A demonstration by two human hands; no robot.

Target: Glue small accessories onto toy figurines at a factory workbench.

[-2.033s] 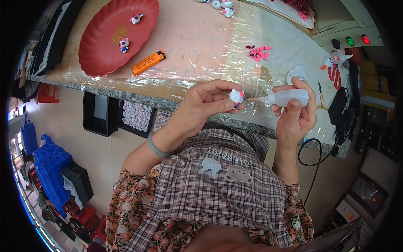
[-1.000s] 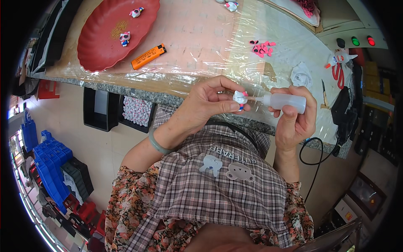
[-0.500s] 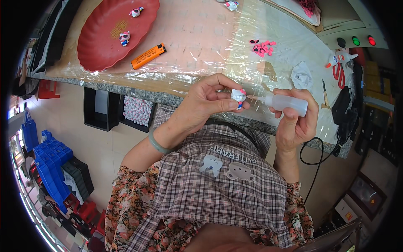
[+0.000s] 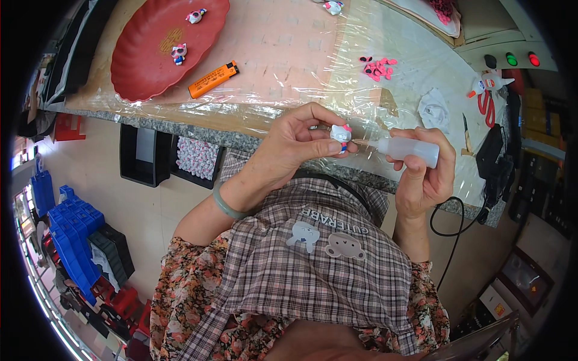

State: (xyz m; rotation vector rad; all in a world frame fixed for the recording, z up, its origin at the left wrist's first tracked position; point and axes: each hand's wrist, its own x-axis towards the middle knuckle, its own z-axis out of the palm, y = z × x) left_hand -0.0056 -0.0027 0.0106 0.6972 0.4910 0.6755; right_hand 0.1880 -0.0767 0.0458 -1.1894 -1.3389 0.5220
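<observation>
Between the thumb and fingers of my left hand is a small white cat figurine with a pink bow and a blue body, held upright over the table's front edge. My right hand grips a translucent squeeze bottle lying nearly level, its thin nozzle pointing left at the figurine. The nozzle tip is very close to the figurine's side; whether it touches I cannot tell. Beyond my hands lies a little heap of pink and black pieces on the plastic-covered table.
A red scalloped tray with two figurines stands at the far left, beside an orange lighter. Crumpled white tissue, a craft knife and red-handled scissors lie right. Below the edge, a black bin holds many figurines.
The figurine has tilted slightly in my left fingers. The bottle's nozzle has dipped and shifted a little left, staying near the figurine.
</observation>
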